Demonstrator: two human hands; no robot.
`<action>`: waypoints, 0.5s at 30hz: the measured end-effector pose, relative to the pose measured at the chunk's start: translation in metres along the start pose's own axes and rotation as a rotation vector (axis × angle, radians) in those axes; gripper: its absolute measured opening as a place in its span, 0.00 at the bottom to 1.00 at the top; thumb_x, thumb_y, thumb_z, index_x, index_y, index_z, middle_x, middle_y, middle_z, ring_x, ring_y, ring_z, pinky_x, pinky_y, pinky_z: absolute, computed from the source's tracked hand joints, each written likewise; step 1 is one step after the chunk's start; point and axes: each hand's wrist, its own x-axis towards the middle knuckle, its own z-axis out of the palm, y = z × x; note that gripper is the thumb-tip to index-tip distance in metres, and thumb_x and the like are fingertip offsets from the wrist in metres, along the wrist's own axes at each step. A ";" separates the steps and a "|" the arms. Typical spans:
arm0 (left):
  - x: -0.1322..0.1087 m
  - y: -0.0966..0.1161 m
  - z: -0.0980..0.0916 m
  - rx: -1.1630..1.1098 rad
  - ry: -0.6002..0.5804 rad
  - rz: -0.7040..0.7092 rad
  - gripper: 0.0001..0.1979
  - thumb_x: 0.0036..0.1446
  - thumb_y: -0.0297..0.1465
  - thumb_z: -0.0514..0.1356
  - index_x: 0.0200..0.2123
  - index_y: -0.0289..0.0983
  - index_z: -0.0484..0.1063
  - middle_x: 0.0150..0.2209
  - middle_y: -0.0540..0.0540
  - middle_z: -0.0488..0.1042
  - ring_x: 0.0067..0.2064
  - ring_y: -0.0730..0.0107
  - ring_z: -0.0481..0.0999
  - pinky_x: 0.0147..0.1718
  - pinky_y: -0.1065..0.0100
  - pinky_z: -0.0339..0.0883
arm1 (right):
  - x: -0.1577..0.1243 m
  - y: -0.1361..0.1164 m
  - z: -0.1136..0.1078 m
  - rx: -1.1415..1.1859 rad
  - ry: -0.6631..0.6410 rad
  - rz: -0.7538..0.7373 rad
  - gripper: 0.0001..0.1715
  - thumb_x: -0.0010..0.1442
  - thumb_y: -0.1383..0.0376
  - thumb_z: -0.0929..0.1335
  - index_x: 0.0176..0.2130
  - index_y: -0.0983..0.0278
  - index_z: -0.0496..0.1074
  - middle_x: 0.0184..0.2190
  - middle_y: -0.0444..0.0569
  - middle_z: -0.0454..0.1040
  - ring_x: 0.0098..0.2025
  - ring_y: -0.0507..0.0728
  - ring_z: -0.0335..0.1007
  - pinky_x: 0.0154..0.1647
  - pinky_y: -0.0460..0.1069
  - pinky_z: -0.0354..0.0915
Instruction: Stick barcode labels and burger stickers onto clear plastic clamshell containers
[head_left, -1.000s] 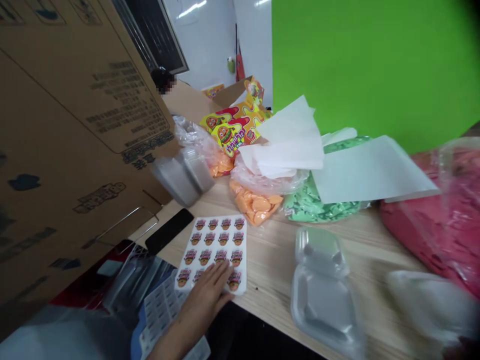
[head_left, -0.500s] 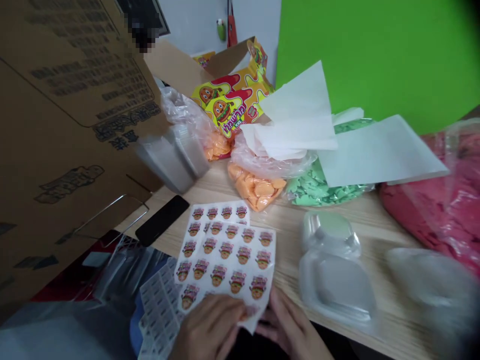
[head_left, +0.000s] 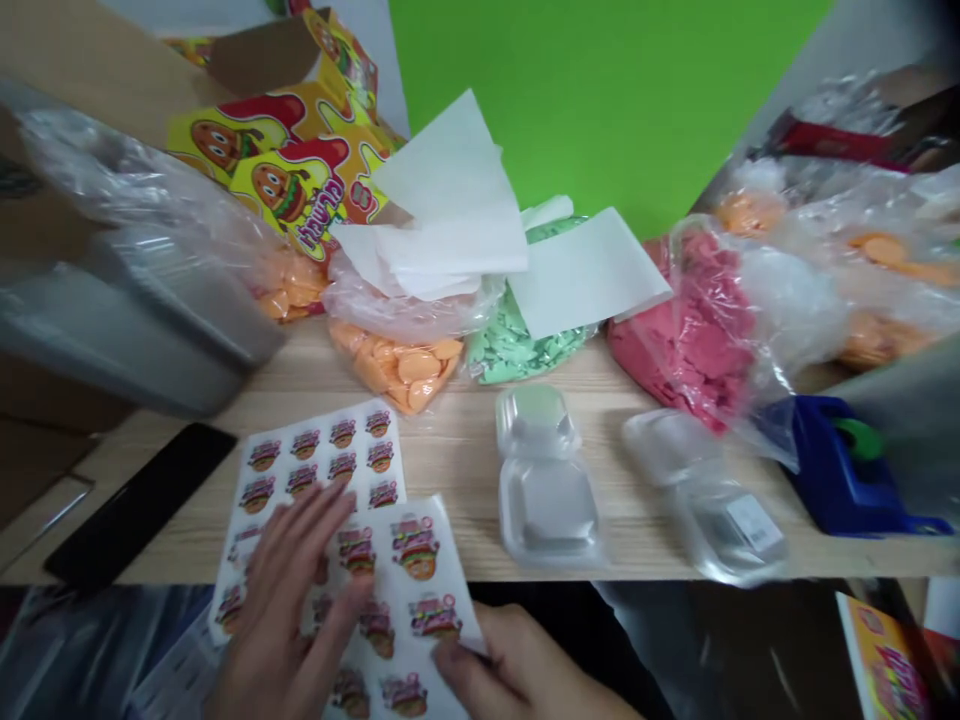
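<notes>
A flat, glossy black phone (head_left: pixel 141 505) lies slanted, then a smooth paper lower sheet (head_left: pixel 259 494) on the wood-grained table (head_left: pixel 454 465). Fingers extended, the left hand (head_left: pixel 289 600) covers part of it; whether it grips is unclear. The upper sheet (head_left: pixel 409 615), prints upright to the person, overlaps the lower sheet and overhangs the front edge; its near end is cropped, long axis uncertain. The right hand (head_left: pixel 517 665) pinches its right margin. Bare wood separates it from two clear, rounded boxes (head_left: pixel 551 505).

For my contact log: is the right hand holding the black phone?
No, the right hand grips a sticker sheet, while the phone lies on the table.
</notes>
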 end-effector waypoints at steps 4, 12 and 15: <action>0.028 0.006 0.006 0.006 -0.004 0.028 0.09 0.63 0.36 0.52 0.46 0.47 0.66 0.43 0.48 0.75 0.48 0.59 0.72 0.59 0.44 0.53 | 0.001 -0.006 -0.006 0.064 0.056 0.014 0.23 0.61 0.52 0.63 0.51 0.59 0.70 0.45 0.48 0.76 0.51 0.61 0.70 0.51 0.54 0.66; 0.107 -0.080 0.024 0.253 -0.035 -0.212 0.13 0.61 0.34 0.57 0.48 0.36 0.69 0.48 0.43 0.72 0.44 0.63 0.75 0.42 0.56 0.70 | 0.031 0.045 -0.001 -0.033 0.052 0.062 0.41 0.62 0.48 0.60 0.66 0.63 0.44 0.49 0.57 0.72 0.45 0.57 0.74 0.51 0.55 0.66; 0.113 -0.115 0.011 0.299 0.078 -0.331 0.15 0.61 0.34 0.58 0.51 0.37 0.67 0.52 0.42 0.69 0.48 0.59 0.73 0.45 0.53 0.69 | 0.031 0.062 -0.006 -0.115 -0.007 0.102 0.39 0.62 0.50 0.61 0.65 0.62 0.46 0.51 0.56 0.71 0.47 0.56 0.74 0.53 0.52 0.66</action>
